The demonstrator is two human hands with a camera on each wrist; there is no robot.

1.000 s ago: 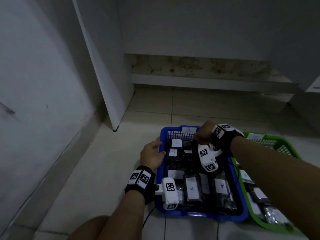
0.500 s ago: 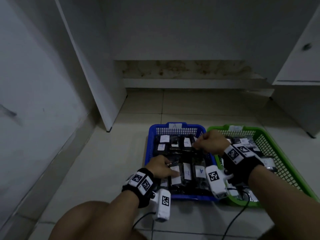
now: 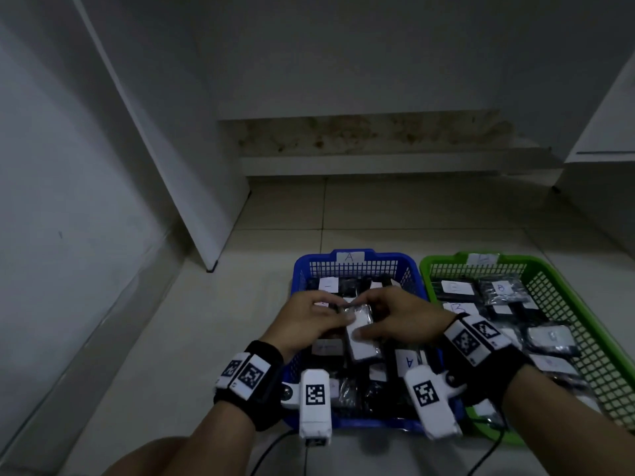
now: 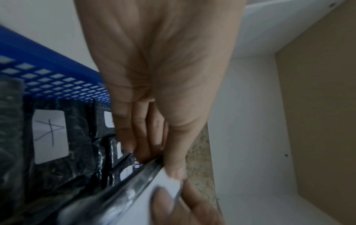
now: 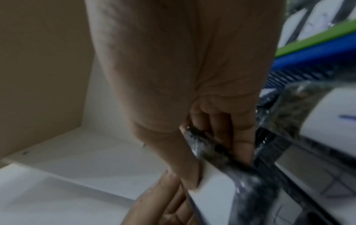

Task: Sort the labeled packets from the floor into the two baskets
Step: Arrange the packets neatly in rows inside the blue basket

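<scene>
Above the blue basket [image 3: 354, 267] tagged A, both hands hold one dark packet [image 3: 360, 334] with a white label. My left hand [image 3: 309, 321] pinches its left edge, thumb on the label, fingers underneath [image 4: 146, 146]. My right hand [image 3: 395, 321] grips the right edge with curled fingers [image 5: 221, 132]. The packet [image 5: 217, 187] is tilted up off the others. Several dark packets labelled A [image 4: 50, 137] lie in the blue basket. The green basket [image 3: 563, 297] at the right holds several packets labelled B.
The baskets stand side by side on a pale tiled floor [image 3: 206, 338]. A white cabinet panel [image 3: 178, 166] rises at the left, a stained ledge [image 3: 371, 135] runs behind, and another white cabinet [image 3: 604, 132] stands at the right. Cables trail from the wrist cameras near the front.
My left hand moved from the blue basket's left rim into its middle. My right hand drew back from the far end, and both hands now hold one packet lifted above the pile.
</scene>
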